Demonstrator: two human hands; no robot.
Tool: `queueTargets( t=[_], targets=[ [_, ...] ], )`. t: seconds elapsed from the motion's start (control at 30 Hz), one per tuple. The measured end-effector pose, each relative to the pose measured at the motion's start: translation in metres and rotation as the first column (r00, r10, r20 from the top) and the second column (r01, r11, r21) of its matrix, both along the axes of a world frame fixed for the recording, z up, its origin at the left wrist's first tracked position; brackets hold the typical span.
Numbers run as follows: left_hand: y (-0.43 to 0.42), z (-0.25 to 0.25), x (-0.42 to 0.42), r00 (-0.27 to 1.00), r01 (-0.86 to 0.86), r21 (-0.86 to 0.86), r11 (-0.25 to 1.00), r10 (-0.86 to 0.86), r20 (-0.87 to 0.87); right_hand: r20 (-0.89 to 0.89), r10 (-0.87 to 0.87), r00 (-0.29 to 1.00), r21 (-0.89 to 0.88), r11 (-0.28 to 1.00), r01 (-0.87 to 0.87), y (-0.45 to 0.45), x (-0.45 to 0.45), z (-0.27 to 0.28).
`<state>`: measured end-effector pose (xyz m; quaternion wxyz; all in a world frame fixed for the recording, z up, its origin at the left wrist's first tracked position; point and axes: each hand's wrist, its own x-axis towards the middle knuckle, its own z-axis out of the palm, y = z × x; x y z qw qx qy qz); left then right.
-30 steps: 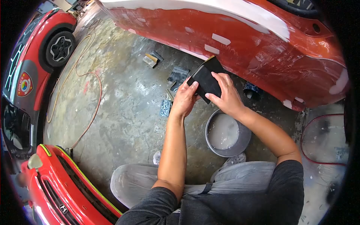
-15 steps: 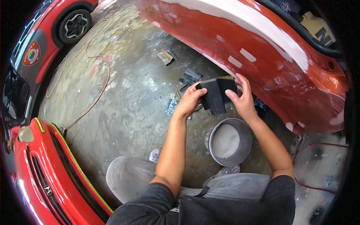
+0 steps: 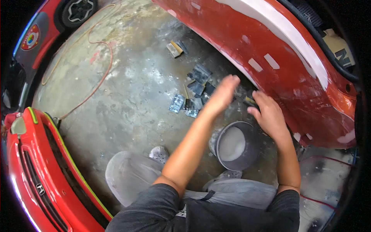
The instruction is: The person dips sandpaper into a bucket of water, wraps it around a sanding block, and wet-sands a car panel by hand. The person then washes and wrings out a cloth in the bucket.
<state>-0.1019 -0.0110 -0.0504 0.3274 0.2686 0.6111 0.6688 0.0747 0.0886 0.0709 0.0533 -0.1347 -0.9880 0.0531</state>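
My left hand (image 3: 224, 94) is blurred by motion above the floor, beside the red car panel; whether its fingers hold anything is unclear. My right hand (image 3: 270, 116) is closer to the panel, its thumb and fingers around a small dark piece with a yellowish edge (image 3: 250, 101). Below the hands stands a grey bucket (image 3: 253, 145) with cloudy whitish liquid. The red panel (image 3: 239, 50) has a long white band and pale patches. Dark sheets (image 3: 199, 72) and a blue-white speckled piece (image 3: 177, 103) lie on the floor left of my left hand.
A yellow-and-grey block (image 3: 174, 49) rests farther off on the wet concrete floor (image 3: 127, 85). A red bumper (image 3: 50, 181) is at lower left. Behind it are a red car's wheel (image 3: 79, 11) and a curving hose (image 3: 110, 65). Another hose (image 3: 319, 202) runs at lower right.
My hands have moved apart; the black sheet that both held is no longer spread between them. My left hand has moved right and up, my right hand right and slightly down. The view has shifted.
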Motion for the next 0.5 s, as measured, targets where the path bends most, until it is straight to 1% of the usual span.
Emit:
queueTargets(
  t=[0.03,0.07,0.1,0.13,0.17,0.2,0.23,0.27,0.3,0.33,0.37,0.4,0.43,0.5],
  targets=[
    [0.005,-0.008,-0.024,0.997,-0.027,0.087,0.996,0.033,-0.069,0.216,0.039,0.976,-0.100,0.995,-0.018,-0.002,0.009,0.007],
    [0.013,0.005,-0.038,0.984,-0.170,0.148,0.974,0.177,-0.036,0.420,0.088,0.903,-0.199,0.980,-0.003,-0.006,0.016,0.012],
    [0.021,0.019,-0.052,0.949,-0.308,0.204,0.929,0.316,-0.004,0.619,0.129,0.775,-0.237,0.971,0.027,-0.012,0.019,-0.003],
    [0.033,0.038,-0.063,0.890,-0.453,0.190,0.871,0.429,0.157,0.778,0.172,0.605,-0.266,0.962,0.069,-0.019,0.019,-0.035],
    [0.051,0.035,-0.070,0.839,-0.525,0.153,0.837,0.480,0.255,0.842,0.200,0.500,-0.292,0.950,0.112,-0.030,0.022,-0.075],
    [0.065,0.032,-0.071,0.780,-0.586,0.109,0.803,0.522,0.346,0.930,0.183,0.320,-0.230,0.966,0.117,-0.046,0.020,-0.117],
    [0.070,0.038,-0.062,0.731,-0.620,0.079,0.781,0.538,0.420,0.956,0.152,0.250,-0.186,0.976,0.115,-0.053,0.034,-0.176],
    [0.073,0.039,-0.049,0.721,-0.619,0.048,0.784,0.543,0.431,0.948,0.179,0.263,-0.204,0.976,0.071,-0.056,0.058,-0.246],
    [0.074,0.040,-0.034,0.711,-0.616,0.016,0.788,0.547,0.443,0.932,0.182,0.312,-0.209,0.977,0.052,-0.061,0.084,-0.294],
    [0.075,0.042,-0.024,0.700,-0.616,-0.009,0.788,0.552,0.454,0.914,0.182,0.362,-0.205,0.978,0.026,-0.059,0.098,-0.314],
    [0.075,0.038,-0.020,0.701,-0.566,-0.073,0.821,0.526,0.482,0.915,0.148,0.374,-0.175,0.984,0.038,-0.056,0.094,-0.298],
    [0.083,0.027,-0.018,0.648,-0.558,-0.115,0.822,0.518,0.558,0.919,0.122,0.376,-0.149,0.988,0.044,-0.061,0.089,-0.264],
    [0.086,0.023,-0.018,0.657,-0.557,-0.144,0.818,0.540,0.526,0.924,0.101,0.369,-0.127,0.991,0.048,-0.067,0.084,-0.219],
    [0.092,0.014,-0.021,0.684,-0.550,-0.192,0.812,0.571,0.454,0.916,-0.028,0.399,0.083,0.989,-0.120,-0.061,0.046,-0.105]
  ],
)
